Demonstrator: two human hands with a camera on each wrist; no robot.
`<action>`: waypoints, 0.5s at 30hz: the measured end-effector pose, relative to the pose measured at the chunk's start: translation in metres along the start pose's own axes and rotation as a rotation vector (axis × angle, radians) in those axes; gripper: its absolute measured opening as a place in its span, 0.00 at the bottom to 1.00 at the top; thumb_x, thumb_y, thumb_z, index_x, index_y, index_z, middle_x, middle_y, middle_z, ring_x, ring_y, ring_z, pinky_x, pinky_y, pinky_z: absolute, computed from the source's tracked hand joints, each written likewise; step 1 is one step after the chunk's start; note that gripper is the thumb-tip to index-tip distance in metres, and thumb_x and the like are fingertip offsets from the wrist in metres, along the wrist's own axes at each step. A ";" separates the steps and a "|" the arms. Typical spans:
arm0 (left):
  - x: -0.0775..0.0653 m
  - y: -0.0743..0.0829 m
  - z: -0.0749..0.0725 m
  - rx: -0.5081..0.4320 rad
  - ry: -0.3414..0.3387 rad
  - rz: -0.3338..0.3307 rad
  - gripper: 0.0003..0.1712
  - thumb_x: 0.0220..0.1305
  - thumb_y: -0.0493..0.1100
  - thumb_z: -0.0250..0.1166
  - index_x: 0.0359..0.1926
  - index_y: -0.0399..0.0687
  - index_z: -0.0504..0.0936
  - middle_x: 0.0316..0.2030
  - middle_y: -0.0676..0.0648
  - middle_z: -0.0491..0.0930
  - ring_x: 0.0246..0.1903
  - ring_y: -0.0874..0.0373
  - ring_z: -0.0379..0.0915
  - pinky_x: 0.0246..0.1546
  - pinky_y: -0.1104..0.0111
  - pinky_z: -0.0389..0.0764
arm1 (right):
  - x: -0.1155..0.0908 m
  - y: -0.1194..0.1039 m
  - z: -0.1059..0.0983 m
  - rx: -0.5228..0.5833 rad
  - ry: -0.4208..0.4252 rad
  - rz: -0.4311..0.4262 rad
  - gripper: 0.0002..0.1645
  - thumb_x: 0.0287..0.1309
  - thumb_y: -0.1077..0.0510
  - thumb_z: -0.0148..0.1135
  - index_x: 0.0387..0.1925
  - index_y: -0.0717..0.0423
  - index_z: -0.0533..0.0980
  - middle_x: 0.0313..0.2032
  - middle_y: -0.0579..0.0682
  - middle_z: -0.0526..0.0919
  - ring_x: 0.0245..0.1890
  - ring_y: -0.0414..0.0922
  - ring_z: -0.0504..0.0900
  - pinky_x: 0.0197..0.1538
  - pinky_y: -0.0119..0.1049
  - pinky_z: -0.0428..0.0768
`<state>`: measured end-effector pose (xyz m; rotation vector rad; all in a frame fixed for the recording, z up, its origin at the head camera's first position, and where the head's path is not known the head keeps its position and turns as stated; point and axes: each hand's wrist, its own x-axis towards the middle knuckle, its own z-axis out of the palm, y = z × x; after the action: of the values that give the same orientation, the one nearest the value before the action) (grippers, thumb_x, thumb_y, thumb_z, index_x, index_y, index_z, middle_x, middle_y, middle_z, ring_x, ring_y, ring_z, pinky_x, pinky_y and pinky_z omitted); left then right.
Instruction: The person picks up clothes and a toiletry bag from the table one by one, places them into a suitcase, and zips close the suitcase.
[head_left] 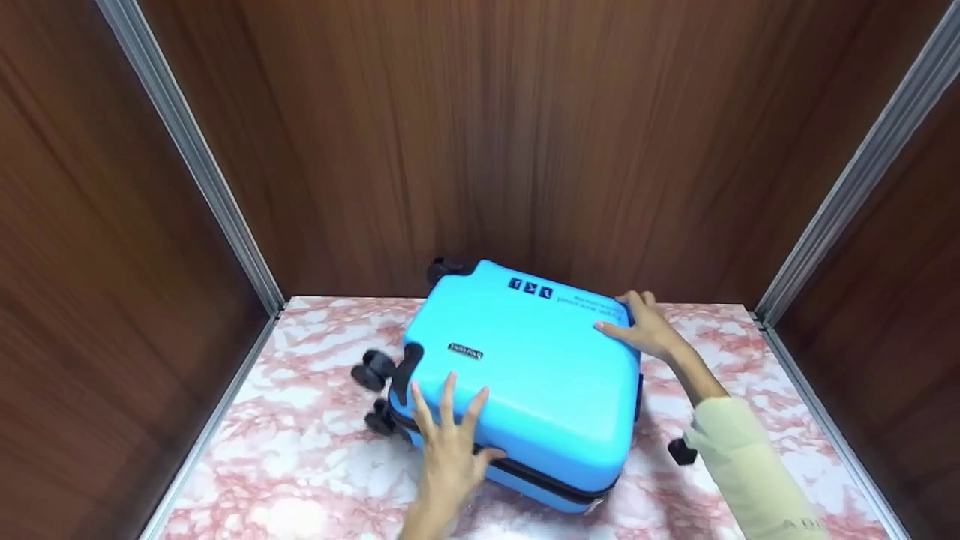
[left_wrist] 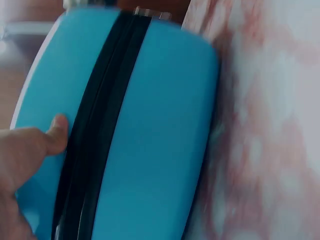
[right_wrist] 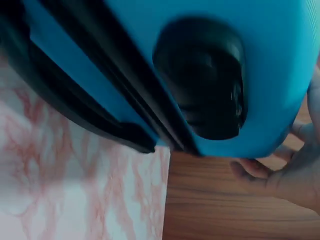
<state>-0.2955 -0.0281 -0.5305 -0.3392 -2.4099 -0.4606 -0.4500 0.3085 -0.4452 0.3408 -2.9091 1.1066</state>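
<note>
A bright blue hard-shell suitcase (head_left: 525, 360) lies askew on the marbled surface, its black wheels (head_left: 373, 369) toward the left. My left hand (head_left: 448, 450) rests on its near left edge, fingers straight and spread over the upper face. In the left wrist view the left thumb (left_wrist: 57, 135) lies on the blue side beside the black zip band (left_wrist: 102, 120). My right hand (head_left: 645, 326) grips the far right corner, thumb on the upper face and fingers over the edge. The right wrist view shows a black fitting (right_wrist: 202, 80) on the suitcase's end and a black handle (right_wrist: 90, 110).
Brown wood-grain walls (head_left: 525, 135) enclose the back and both sides, with metal strips (head_left: 187, 150) at the corners. The pink and white marbled surface (head_left: 277, 420) spreads under the suitcase. A small black object (head_left: 682, 451) shows beside the right sleeve (head_left: 750, 465).
</note>
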 end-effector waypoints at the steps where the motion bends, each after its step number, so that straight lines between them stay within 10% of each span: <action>1: 0.005 -0.007 -0.001 -0.014 0.000 0.024 0.61 0.30 0.63 0.74 0.69 0.72 0.55 0.72 0.42 0.43 0.66 0.24 0.23 0.50 0.40 0.69 | -0.006 0.001 0.000 -0.017 0.026 0.000 0.50 0.49 0.28 0.57 0.62 0.58 0.59 0.55 0.62 0.58 0.54 0.59 0.66 0.56 0.60 0.67; 5: 0.022 -0.031 -0.003 -0.089 -0.017 0.083 0.61 0.32 0.46 0.79 0.69 0.70 0.57 0.72 0.40 0.41 0.67 0.26 0.26 0.27 0.70 0.80 | -0.026 0.001 0.003 -0.040 0.107 0.020 0.49 0.50 0.29 0.56 0.59 0.62 0.59 0.53 0.64 0.63 0.50 0.58 0.68 0.54 0.56 0.68; 10: 0.035 -0.050 -0.003 -0.211 -0.026 0.061 0.58 0.38 0.35 0.76 0.70 0.64 0.57 0.72 0.37 0.39 0.67 0.29 0.41 0.22 0.77 0.74 | -0.045 -0.004 0.014 0.019 0.200 0.036 0.46 0.50 0.31 0.59 0.54 0.64 0.59 0.48 0.66 0.73 0.44 0.56 0.73 0.50 0.51 0.70; 15: 0.042 -0.060 -0.004 -0.333 -0.057 -0.006 0.54 0.46 0.28 0.70 0.71 0.61 0.55 0.71 0.35 0.41 0.36 0.49 0.76 0.16 0.78 0.67 | -0.070 -0.013 0.024 -0.005 0.317 0.088 0.40 0.48 0.33 0.62 0.45 0.61 0.61 0.36 0.58 0.73 0.34 0.50 0.71 0.38 0.41 0.70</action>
<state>-0.3457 -0.0789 -0.5150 -0.4943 -2.3866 -0.8687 -0.3776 0.2969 -0.4611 0.0314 -2.6671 1.0532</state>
